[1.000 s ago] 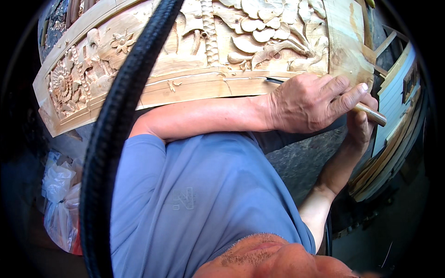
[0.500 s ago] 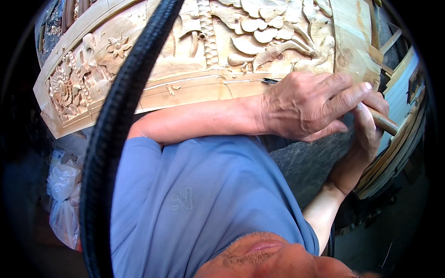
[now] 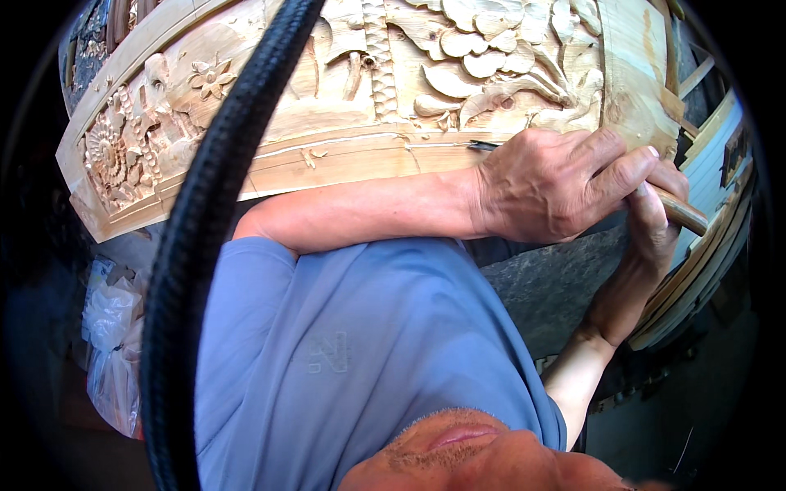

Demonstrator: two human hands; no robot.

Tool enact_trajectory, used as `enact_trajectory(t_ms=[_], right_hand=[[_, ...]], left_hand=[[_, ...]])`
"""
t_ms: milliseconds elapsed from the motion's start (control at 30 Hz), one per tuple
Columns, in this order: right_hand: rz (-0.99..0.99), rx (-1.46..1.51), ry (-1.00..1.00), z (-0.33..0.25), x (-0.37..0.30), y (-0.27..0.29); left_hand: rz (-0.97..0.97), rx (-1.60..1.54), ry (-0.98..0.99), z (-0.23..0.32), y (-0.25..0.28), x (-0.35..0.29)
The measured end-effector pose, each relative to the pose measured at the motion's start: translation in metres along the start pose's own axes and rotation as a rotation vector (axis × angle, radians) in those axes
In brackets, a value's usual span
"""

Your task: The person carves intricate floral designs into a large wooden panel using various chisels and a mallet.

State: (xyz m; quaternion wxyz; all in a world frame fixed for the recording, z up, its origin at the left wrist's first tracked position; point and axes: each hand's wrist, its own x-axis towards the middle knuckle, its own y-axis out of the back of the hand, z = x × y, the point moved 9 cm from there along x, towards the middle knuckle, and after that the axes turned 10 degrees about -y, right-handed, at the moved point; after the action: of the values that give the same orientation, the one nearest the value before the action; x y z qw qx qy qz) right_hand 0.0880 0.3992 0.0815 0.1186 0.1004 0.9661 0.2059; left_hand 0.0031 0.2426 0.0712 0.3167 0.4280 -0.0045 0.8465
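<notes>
A wood-carving chisel (image 3: 686, 215) with a round wooden handle lies low along the front border of a pale carved wooden panel (image 3: 327, 160). Its dark blade tip pokes out left of my left hand (image 3: 550, 182), near a thin cut line on the border. That hand reaches across from the left, its fingers closed over the blade end, which they mostly hide. My right hand (image 3: 651, 214) wraps the handle, whose butt sticks out to the right. The fingers of both hands meet. Carved leaves and petals (image 3: 483, 49) rise just beyond the left hand.
A thick black cord (image 3: 217, 164) crosses the view at left. Small wood chips (image 3: 311, 155) rest on the border. Stacked boards (image 3: 704, 270) stand at right, and a plastic bag (image 3: 115, 327) is at lower left. A carved flower (image 3: 211, 77) stands out on the panel's left part.
The whole view has shifted slightly, with the panel and hands farther right. A lower finger of my left hand, stretched out before, is now tucked in. The blade tip shows a little more.
</notes>
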Motion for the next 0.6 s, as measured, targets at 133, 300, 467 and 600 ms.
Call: enact_trajectory(t_ms=[133,300,467,600], right_hand=[[0.069,0.102,-0.208,0.026,-0.008,-0.005],[0.035,0.235,-0.28,0.038,-0.002,-0.034],[-0.026,-0.007,-0.156,0.003,-0.008,-0.011],[0.143,-0.056,-0.111,-0.006,-0.026,-0.005]], left_hand=[[0.026,0.012,0.015,-0.002,0.003,-0.001],[-0.039,0.099,0.074,-0.005,0.016,-0.009],[0.002,0.013,-0.027,0.008,0.002,-0.004],[0.01,-0.024,-0.082,0.01,-0.003,-0.005]])
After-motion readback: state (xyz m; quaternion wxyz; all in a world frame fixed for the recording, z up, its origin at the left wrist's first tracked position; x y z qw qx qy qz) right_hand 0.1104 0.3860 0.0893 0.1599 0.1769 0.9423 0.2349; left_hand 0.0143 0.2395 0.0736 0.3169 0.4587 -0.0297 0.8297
